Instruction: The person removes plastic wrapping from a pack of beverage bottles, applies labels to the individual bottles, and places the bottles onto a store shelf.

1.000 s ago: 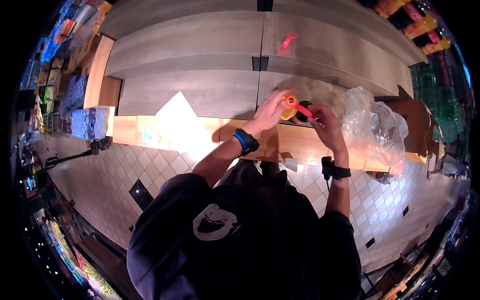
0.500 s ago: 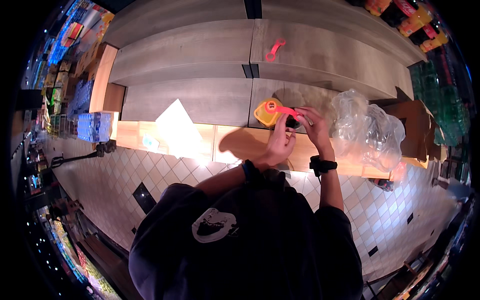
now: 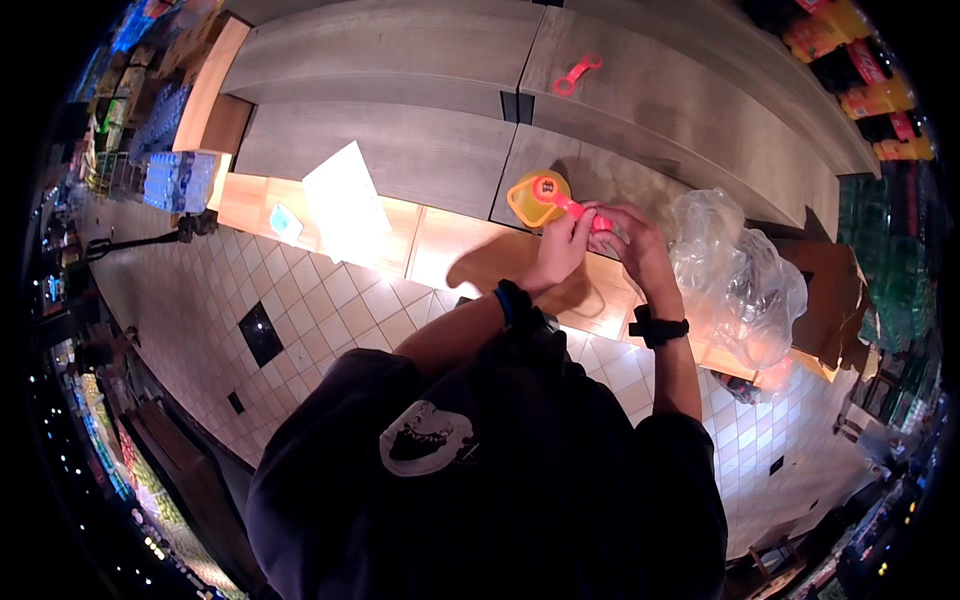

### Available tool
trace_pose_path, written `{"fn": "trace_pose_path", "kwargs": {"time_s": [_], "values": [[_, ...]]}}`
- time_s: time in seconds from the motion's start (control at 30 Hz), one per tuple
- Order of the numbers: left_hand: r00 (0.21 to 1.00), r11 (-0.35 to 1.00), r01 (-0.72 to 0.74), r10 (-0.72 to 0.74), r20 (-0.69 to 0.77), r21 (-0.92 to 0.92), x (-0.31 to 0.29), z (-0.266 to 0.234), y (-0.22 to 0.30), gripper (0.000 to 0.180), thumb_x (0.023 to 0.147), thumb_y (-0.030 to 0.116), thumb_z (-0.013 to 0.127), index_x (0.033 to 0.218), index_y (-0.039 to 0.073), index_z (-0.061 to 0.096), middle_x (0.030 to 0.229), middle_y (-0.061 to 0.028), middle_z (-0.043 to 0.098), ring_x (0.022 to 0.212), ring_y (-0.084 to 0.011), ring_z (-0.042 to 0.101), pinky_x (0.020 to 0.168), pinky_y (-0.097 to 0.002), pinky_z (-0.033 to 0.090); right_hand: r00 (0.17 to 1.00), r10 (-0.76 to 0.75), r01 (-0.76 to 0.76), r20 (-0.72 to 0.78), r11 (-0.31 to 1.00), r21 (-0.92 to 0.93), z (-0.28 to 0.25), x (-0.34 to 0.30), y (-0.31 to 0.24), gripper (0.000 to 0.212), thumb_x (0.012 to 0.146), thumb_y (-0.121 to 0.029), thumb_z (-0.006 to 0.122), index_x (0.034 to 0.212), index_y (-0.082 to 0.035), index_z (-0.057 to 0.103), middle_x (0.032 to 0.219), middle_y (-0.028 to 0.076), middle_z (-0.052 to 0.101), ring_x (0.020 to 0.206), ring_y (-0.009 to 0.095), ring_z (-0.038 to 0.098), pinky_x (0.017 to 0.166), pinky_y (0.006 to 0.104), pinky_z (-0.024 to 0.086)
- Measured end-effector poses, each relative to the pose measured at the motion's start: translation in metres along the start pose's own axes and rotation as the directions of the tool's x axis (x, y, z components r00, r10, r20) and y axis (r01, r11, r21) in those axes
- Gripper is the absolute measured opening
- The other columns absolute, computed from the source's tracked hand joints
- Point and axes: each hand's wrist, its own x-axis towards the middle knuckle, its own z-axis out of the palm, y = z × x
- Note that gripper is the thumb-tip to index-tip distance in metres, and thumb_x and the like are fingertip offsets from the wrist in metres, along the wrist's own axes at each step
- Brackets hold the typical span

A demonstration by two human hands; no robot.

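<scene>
A yellow jug with a handle stands on the lower shelf, seen from above. Over its top sits one ringed end of a red plastic bottle-carrier strap. My left hand pinches this strap from its near side, its fingers closed. On the strap's other end, which shows red between the fingers, my right hand is closed too. Whatever lies directly beneath that end is hidden by my hands. A second red strap, with a ring at each end, lies apart on the shelf above.
Clear plastic bags lie right of my right hand, beside a torn cardboard box. A white sheet and a small light-blue card rest to the left. Bottled drinks fill the far right; a wrapped water pack stands left.
My hands have drawn closer together around the strap's right end. That end has lowered slightly, and the dark thing that showed under it is now covered. The view has tilted a little.
</scene>
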Motion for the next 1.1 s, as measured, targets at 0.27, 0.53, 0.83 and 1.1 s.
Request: {"fn": "trace_pose_path", "kwargs": {"time_s": [0.27, 0.53, 0.83, 1.1], "values": [[0.997, 0.997, 0.081, -0.081, 0.012, 0.014, 0.009, -0.002, 0.007, 0.031, 0.111, 0.016, 0.042, 0.132, 0.001, 0.059, 0.086, -0.007, 0.067, 0.059, -0.0113, 0.066, 0.055, -0.0253, 0.053, 0.994, 0.023, -0.019, -0.104, 0.999, 0.047, 0.017, -0.001, 0.034, 0.04, 0.083, -0.004, 0.079, 0.122, -0.005, 0.071, 0.119, 0.013, 0.071, 0.107, 0.029, 0.068, 0.093, 0.0357, 0.054], [0.991, 0.962, 0.132, -0.126, -0.039, 0.239, 0.0, 0.0, 0.013, 0.029, 0.11, 0.014, 0.042, 0.132, 0.006, 0.06, 0.099, -0.0128, 0.07, 0.055, -0.0153, 0.066, 0.054, -0.0286, 0.053, 0.978, 0.049, -0.046, -0.202, 0.999, 0.021, 0.041, -0.016, 0.049, 0.042, 0.084, -0.007, 0.079, 0.126, -0.006, 0.07, 0.127, 0.012, 0.069, 0.118, 0.03, 0.064, 0.103, 0.038, 0.05], [0.988, 0.993, 0.108, -0.113, 0.107, 0.047, -0.005, -0.013, 0.001, 0.041, 0.109, 0.02, 0.047, 0.148, 0.01, 0.047, 0.113, -0.0178, 0.07, 0.065, -0.0213, 0.072, 0.061, -0.0329, 0.056, 0.959, 0.007, -0.009, -0.284, 1.0, -0.004, 0.06, -0.025, 0.054, 0.042, 0.091, -0.014, 0.074, 0.13, -0.006, 0.066, 0.13, 0.014, 0.067, 0.121, 0.033, 0.062, 0.106, 0.0401, 0.046], [0.962, 0.755, -0.261, 0.152, 0.227, 0.601, -0.022, -0.129, 0.005, 0.066, 0.09, 0.015, 0.074, 0.149, 0.008, 0.046, 0.12, -0.0166, 0.067, 0.106, -0.0206, 0.068, 0.088, -0.0349, 0.054, 0.931, 0.133, -0.116, -0.339, 0.991, 0.069, 0.095, -0.022, 0.075, 0.109, 0.063, -0.021, 0.097, 0.152, -0.003, 0.037, 0.139, 0.02, 0.051, 0.126, 0.036, 0.055, 0.11, 0.0441, 0.044]]}}
